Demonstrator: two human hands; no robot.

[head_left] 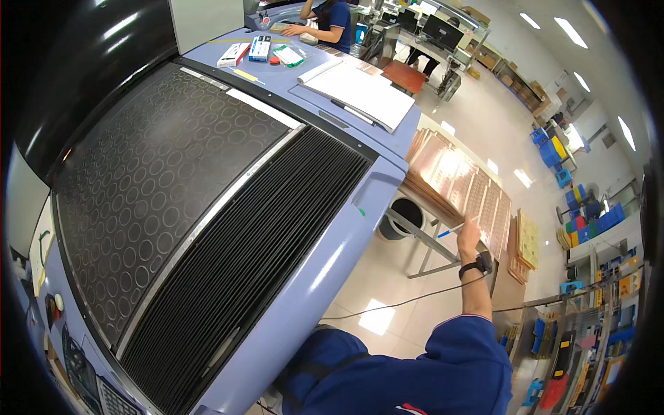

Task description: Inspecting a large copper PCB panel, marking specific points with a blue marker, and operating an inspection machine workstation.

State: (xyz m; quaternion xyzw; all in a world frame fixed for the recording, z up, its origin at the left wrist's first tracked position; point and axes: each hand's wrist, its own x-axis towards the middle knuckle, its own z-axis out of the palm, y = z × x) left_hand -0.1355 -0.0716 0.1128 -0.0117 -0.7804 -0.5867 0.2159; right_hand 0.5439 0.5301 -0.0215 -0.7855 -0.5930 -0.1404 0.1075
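My right hand [469, 238] is closed around a slim pen [445, 234] with a blue end, which sticks out to the left of my fingers. It rests at the near edge of a stack of copper-coloured panels [453, 173] with printed patterns, lying on a metal-legged stand. Whether my fingers also grip a panel's edge I cannot tell. A dark watch [477, 266] sits on my right wrist. My left hand is out of view.
A large blue-grey machine with a dark circle-patterned bed [159, 173] and black bellows [256, 256] fills the left. An open notebook [366, 90] and small boxes [259, 48] lie on its far ledge. A black bin [404, 216] stands under the stand. Another person [332, 24] works at the back.
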